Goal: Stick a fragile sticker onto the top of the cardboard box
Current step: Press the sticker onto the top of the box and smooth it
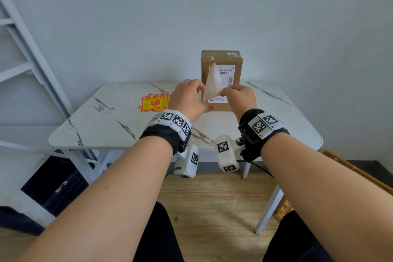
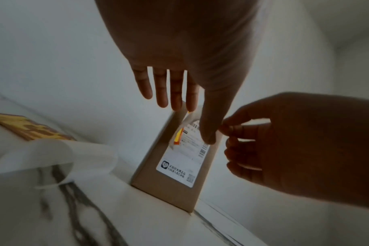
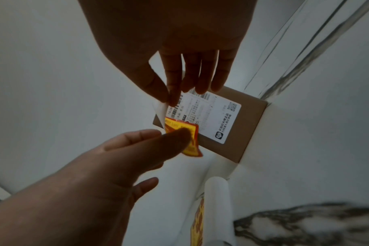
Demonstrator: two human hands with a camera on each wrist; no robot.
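A tall brown cardboard box (image 1: 221, 57) with a white shipping label stands upright at the table's far edge against the wall. In front of it both hands hold a sticker that is partly off its sheet. My left hand (image 1: 191, 98) pinches the red and yellow fragile sticker (image 3: 192, 148) between thumb and forefinger. My right hand (image 1: 240, 95) pinches the white backing sheet (image 1: 212, 83) with thumb and index finger. In the head view only the sheet's white back shows. Both hands hover just short of the box's (image 3: 242, 133) labelled face.
A small stack of red and yellow stickers (image 1: 154, 103) lies on the marble-patterned table (image 1: 106, 123) left of my hands. A curled white backing sheet (image 2: 53, 158) lies on the table near them. A white ladder-like frame (image 1: 32, 59) leans at the left.
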